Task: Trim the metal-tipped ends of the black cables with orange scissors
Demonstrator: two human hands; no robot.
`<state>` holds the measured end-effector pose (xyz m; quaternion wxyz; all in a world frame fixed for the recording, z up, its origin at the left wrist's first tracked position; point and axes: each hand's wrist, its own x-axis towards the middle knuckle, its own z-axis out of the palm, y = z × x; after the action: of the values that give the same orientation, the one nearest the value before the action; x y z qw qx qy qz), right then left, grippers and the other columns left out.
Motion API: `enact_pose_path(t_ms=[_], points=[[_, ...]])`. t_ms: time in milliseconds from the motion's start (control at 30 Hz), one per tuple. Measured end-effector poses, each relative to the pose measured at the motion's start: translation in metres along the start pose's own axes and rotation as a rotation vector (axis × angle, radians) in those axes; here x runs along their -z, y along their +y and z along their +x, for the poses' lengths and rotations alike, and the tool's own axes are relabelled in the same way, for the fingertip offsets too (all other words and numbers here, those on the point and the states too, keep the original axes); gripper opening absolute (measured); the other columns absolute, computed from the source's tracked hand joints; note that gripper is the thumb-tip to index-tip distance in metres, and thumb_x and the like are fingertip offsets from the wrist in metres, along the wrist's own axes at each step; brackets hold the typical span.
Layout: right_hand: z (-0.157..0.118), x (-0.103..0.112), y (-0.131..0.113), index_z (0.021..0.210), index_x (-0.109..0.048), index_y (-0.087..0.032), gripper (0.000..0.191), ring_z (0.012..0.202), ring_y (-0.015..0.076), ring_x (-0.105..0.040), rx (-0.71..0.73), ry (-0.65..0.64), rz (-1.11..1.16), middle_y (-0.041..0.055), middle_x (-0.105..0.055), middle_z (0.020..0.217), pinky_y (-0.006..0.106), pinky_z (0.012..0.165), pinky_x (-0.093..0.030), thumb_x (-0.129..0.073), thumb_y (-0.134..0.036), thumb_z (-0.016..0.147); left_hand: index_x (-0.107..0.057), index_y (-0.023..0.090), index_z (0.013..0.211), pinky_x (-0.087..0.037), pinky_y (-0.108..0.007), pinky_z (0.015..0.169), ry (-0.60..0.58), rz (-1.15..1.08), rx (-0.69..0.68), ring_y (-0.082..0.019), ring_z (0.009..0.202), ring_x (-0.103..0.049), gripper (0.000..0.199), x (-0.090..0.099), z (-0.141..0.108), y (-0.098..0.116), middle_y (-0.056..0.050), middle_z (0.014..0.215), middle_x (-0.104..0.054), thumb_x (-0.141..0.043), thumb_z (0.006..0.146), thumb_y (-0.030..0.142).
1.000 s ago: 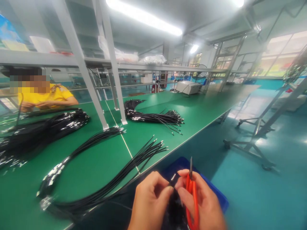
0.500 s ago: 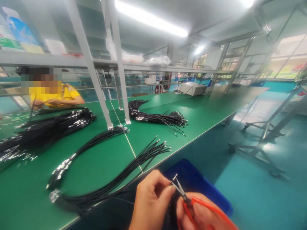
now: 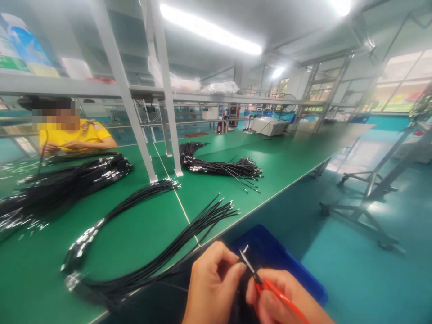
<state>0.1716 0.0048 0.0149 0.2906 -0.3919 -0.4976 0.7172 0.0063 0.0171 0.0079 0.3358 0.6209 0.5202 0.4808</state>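
Red-handled scissors (image 3: 270,288) are gripped in my right hand (image 3: 286,297), their blades together and pointing up and left. The blade tips lie close to the fingertips of my left hand (image 3: 212,283), whose thumb and forefinger are pinched on something I cannot make out. A small whitish piece (image 3: 246,248) shows just beyond the blade tips. A curved bundle of black cables (image 3: 151,265) with silvery ends lies on the green table (image 3: 135,234), left of my hands.
Below the table edge is a blue bin (image 3: 303,279). More black cable bundles (image 3: 222,165) lie farther back and at the left (image 3: 67,180). Shelf posts (image 3: 168,99) rise from the table. A person in yellow (image 3: 81,135) sits across it. A wheeled frame (image 3: 364,202) stands right.
The scissors' blades have closed from apart to together, and the fingers of my right hand have drawn in on the handles. My left hand has barely moved.
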Motion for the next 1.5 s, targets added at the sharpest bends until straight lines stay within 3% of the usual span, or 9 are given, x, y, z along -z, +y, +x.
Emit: enact_pose_path(t_ms=[133, 333, 567, 733, 933, 1100, 1233, 1367, 1500], points=[[0.007, 0.007, 0.002, 0.072, -0.054, -0.020, 0.062, 0.045, 0.0083, -0.028, 0.050, -0.054, -0.185, -0.0063, -0.039, 0.051, 0.023, 0.043, -0.020, -0.060, -0.080, 0.059, -0.055, 0.019, 0.063, -0.040, -0.019, 0.051, -0.012, -0.006, -0.002, -0.012, 0.053, -0.052, 0.013, 0.002, 0.001, -0.002, 0.004, 0.057, -0.055, -0.058, 0.075, 0.018], [-0.007, 0.004, 0.000, 0.087, -0.057, -0.018, 0.062, 0.050, 0.0092, -0.031, 0.081, -0.069, -0.086, -0.0050, -0.041, 0.059, 0.022, 0.046, -0.024, -0.059, -0.076, 0.066, -0.056, 0.019, 0.061, -0.039, -0.021, 0.052, -0.008, -0.063, 0.057, -0.012, 0.054, -0.051, 0.013, 0.000, 0.003, 0.002, 0.004, 0.056, -0.055, -0.061, 0.073, 0.021], [-0.014, 0.009, -0.019, 0.081, -0.061, -0.022, 0.029, 0.056, 0.0100, -0.045, 0.303, 0.540, 0.077, -0.0049, -0.055, 0.061, 0.020, 0.051, -0.035, -0.079, -0.040, 0.067, -0.051, 0.019, 0.062, -0.035, -0.019, 0.051, -0.028, -0.188, 0.164, -0.009, 0.051, -0.042, 0.018, 0.021, 0.036, 0.008, 0.007, 0.054, -0.048, -0.062, 0.070, 0.031], [-0.015, 0.014, -0.026, 0.082, -0.063, -0.024, 0.023, 0.068, 0.0162, -0.062, 0.375, 0.642, 0.041, -0.0029, -0.063, 0.068, 0.025, 0.062, -0.050, -0.079, -0.034, 0.069, -0.048, 0.020, 0.069, -0.040, -0.019, 0.057, -0.218, -0.085, 0.128, -0.011, 0.059, -0.050, 0.016, 0.025, 0.037, 0.012, 0.004, 0.064, -0.059, -0.053, 0.079, 0.032], [-0.019, 0.014, -0.027, 0.083, -0.063, -0.023, 0.019, 0.054, 0.0139, -0.061, 0.411, 0.688, 0.021, -0.0024, -0.064, 0.065, 0.025, 0.054, -0.052, -0.074, -0.035, 0.074, -0.067, 0.022, 0.074, -0.048, -0.022, 0.068, -0.707, 0.425, 0.037, -0.014, 0.073, -0.063, 0.011, 0.002, 0.009, -0.009, 0.002, 0.078, -0.069, -0.059, 0.080, 0.017], [-0.017, 0.018, -0.024, 0.079, -0.064, -0.023, 0.016, 0.050, 0.0127, -0.060, 0.416, 0.658, -0.011, -0.0030, -0.063, 0.059, 0.022, 0.050, -0.051, -0.075, -0.033, 0.073, -0.064, 0.015, 0.102, -0.047, -0.044, 0.089, -0.635, 0.989, 0.104, -0.023, 0.103, -0.059, 0.016, 0.002, 0.029, -0.050, -0.009, 0.111, -0.064, -0.052, 0.092, 0.021], [-0.018, 0.017, -0.028, 0.079, -0.065, -0.023, 0.015, 0.050, 0.0123, -0.060, 0.431, 0.646, -0.013, -0.0037, -0.062, 0.059, 0.022, 0.051, -0.051, -0.075, -0.032, 0.072, -0.059, 0.014, 0.113, -0.052, -0.043, 0.083, -0.702, 1.199, 0.136, -0.022, 0.097, -0.062, 0.027, 0.001, 0.030, -0.070, -0.009, 0.115, -0.062, -0.059, 0.090, 0.029], [-0.020, 0.020, -0.028, 0.079, -0.065, -0.023, 0.012, 0.052, 0.0126, -0.060, 0.433, 0.705, -0.002, -0.0033, -0.063, 0.059, 0.023, 0.052, -0.050, -0.073, -0.028, 0.073, -0.060, 0.014, 0.109, -0.054, -0.039, 0.077, -0.641, 1.272, 0.120, -0.019, 0.089, -0.064, 0.024, 0.007, 0.028, -0.062, -0.007, 0.106, -0.064, -0.057, 0.091, 0.030], [-0.019, 0.019, -0.026, 0.080, -0.064, -0.023, 0.010, 0.051, 0.0138, -0.059, 0.429, 0.703, 0.012, -0.0032, -0.063, 0.056, 0.024, 0.051, -0.049, -0.071, -0.027, 0.074, -0.061, 0.021, 0.106, -0.051, -0.034, 0.074, -0.424, 1.291, 0.085, -0.019, 0.089, -0.064, 0.024, 0.023, 0.047, -0.036, -0.004, 0.106, -0.063, -0.042, 0.097, 0.033]])
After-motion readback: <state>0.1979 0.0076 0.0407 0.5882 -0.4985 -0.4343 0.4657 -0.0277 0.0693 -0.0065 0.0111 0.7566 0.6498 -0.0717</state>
